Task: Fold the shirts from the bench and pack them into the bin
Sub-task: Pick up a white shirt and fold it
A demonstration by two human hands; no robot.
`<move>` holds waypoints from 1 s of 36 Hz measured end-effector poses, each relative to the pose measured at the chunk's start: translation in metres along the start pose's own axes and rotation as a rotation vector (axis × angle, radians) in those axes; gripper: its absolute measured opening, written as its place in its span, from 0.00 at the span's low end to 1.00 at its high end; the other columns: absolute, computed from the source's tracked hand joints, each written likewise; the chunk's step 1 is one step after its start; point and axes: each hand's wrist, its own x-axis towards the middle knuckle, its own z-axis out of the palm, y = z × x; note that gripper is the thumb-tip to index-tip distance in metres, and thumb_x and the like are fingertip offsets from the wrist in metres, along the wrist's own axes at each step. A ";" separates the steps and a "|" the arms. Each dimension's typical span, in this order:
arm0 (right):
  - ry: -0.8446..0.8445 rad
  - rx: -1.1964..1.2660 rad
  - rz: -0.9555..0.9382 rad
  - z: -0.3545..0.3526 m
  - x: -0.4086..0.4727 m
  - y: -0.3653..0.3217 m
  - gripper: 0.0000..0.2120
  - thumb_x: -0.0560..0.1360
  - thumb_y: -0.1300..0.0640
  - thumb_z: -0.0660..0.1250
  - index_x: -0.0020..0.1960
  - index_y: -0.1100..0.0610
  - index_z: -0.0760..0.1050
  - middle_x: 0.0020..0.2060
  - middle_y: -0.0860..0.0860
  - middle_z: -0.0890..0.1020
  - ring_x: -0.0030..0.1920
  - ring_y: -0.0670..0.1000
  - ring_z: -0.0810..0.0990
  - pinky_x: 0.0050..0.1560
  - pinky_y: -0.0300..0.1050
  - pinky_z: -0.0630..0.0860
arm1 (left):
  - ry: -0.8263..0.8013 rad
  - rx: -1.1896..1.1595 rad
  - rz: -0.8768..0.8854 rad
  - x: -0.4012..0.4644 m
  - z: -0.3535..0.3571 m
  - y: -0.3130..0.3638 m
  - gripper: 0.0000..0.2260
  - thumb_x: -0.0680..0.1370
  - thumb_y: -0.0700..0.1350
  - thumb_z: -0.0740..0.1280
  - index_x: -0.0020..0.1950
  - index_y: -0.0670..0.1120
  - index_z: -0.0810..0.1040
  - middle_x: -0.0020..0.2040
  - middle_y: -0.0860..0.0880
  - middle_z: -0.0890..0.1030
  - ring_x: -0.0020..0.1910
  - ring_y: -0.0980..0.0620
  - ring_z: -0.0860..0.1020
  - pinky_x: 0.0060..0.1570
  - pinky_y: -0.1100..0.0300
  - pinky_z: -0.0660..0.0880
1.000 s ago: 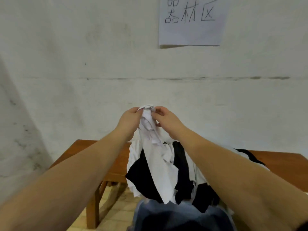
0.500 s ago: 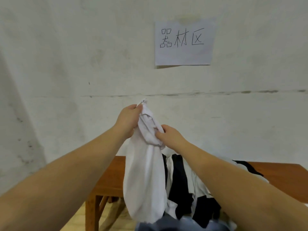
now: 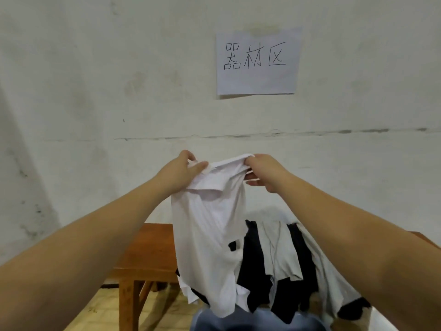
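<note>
A white shirt [image 3: 210, 225] hangs in the air in front of me, held up by its top edge. My left hand [image 3: 181, 173] pinches the left end of that edge and my right hand [image 3: 265, 170] grips the right end, a short span of cloth stretched between them. Behind and below it, a heap of black and white shirts [image 3: 281, 263] lies on the wooden bench [image 3: 148, 254]. A blue-grey bin [image 3: 250, 321] shows at the bottom edge, partly covered by hanging cloth.
A pale plaster wall stands close behind the bench, with a paper sign [image 3: 257, 60] taped high on it. Yellowish tiled floor [image 3: 100, 311] shows under the bench's left leg.
The shirt was bunched between both hands; now the hands have moved apart and the top edge is spread out. The view has tilted so the sign sits lower.
</note>
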 end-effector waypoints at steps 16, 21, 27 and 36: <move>0.148 -0.121 -0.114 -0.027 -0.002 -0.033 0.11 0.78 0.54 0.55 0.42 0.56 0.72 0.40 0.53 0.76 0.42 0.54 0.73 0.41 0.45 0.67 | -0.280 0.124 0.068 -0.011 -0.003 0.015 0.15 0.78 0.60 0.63 0.57 0.53 0.80 0.55 0.55 0.80 0.53 0.54 0.76 0.51 0.60 0.72; 0.039 -0.042 -0.169 -0.012 -0.004 -0.037 0.13 0.78 0.54 0.57 0.47 0.52 0.81 0.45 0.53 0.83 0.43 0.54 0.79 0.42 0.43 0.72 | -0.455 -0.047 0.155 -0.026 0.017 0.033 0.39 0.69 0.64 0.73 0.75 0.60 0.59 0.64 0.62 0.69 0.62 0.56 0.73 0.60 0.57 0.71; 0.004 -0.009 -0.210 -0.006 -0.005 -0.040 0.11 0.78 0.53 0.60 0.48 0.50 0.81 0.47 0.51 0.83 0.46 0.52 0.81 0.46 0.45 0.76 | -0.288 -0.216 0.170 -0.031 0.034 0.050 0.12 0.77 0.53 0.69 0.47 0.45 0.78 0.41 0.51 0.79 0.39 0.52 0.75 0.39 0.60 0.67; 0.127 -0.382 -0.262 -0.045 -0.006 -0.024 0.12 0.81 0.56 0.53 0.54 0.53 0.75 0.47 0.46 0.79 0.47 0.49 0.77 0.47 0.46 0.73 | -0.114 -0.146 0.045 -0.025 -0.002 0.059 0.15 0.80 0.50 0.61 0.39 0.42 0.77 0.32 0.44 0.81 0.29 0.49 0.76 0.34 0.59 0.72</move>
